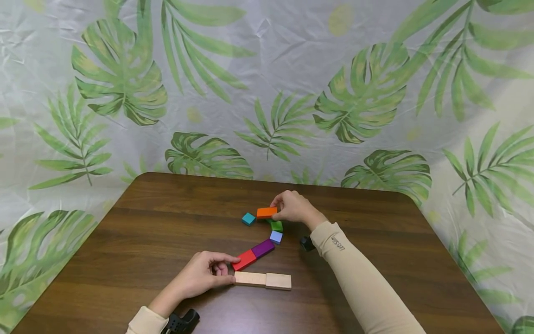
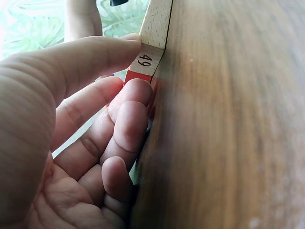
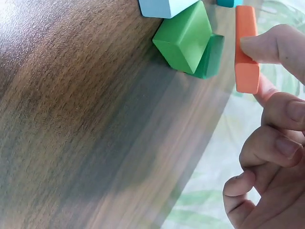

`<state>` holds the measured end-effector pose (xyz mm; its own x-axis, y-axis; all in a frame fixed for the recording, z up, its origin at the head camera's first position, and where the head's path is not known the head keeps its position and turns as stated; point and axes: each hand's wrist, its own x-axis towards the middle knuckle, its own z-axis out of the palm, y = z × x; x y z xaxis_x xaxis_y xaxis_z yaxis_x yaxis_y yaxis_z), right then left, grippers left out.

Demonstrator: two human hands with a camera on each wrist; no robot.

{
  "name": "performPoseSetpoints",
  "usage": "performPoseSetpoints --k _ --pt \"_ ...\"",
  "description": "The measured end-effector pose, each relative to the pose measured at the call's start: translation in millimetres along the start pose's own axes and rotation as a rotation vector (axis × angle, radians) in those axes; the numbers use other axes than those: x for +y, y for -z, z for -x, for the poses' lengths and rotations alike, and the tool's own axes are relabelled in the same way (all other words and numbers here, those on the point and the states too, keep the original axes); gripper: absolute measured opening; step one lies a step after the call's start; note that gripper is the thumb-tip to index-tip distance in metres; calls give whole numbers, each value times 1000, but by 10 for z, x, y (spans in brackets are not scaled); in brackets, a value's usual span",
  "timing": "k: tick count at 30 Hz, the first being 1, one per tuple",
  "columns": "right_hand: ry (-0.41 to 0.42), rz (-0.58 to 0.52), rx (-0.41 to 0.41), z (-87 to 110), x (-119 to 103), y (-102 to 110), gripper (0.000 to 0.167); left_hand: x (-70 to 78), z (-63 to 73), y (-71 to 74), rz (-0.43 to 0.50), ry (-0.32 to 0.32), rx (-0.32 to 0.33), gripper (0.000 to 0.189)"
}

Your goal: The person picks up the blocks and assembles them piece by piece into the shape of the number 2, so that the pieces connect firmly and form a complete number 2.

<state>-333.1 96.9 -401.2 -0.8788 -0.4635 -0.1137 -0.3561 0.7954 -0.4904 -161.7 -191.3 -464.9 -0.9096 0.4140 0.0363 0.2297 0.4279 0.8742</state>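
Observation:
My right hand point(image 1: 295, 208) pinches an orange block point(image 1: 266, 213) between thumb and fingers; the right wrist view shows it held apart from the green block point(image 3: 183, 40) and a darker green block point(image 3: 213, 58). My left hand point(image 1: 202, 277) rests at the left end of two rows. Its index finger touches the red block point(image 1: 243, 261), and its thumb touches the end of a plain wooden block point(image 1: 250, 278) marked 49; the other fingers are curled. A purple block point(image 1: 263, 248) adjoins the red one. A second wooden block point(image 1: 278, 281) continues the plain row.
A light blue block point(image 1: 276, 237) stands between the purple and green blocks. Left of the orange block lies a teal block point(image 1: 248, 219). All rest on a dark brown wooden table point(image 1: 137, 241), before a leaf-patterned curtain point(image 1: 283, 60). Black devices sit at both wrists.

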Motion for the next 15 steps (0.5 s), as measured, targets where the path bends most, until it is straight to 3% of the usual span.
performPoseSetpoints --k 15 --pt "-4 26 -15 -31 -44 -88 31 10 4 2 -6 15 -5 40"
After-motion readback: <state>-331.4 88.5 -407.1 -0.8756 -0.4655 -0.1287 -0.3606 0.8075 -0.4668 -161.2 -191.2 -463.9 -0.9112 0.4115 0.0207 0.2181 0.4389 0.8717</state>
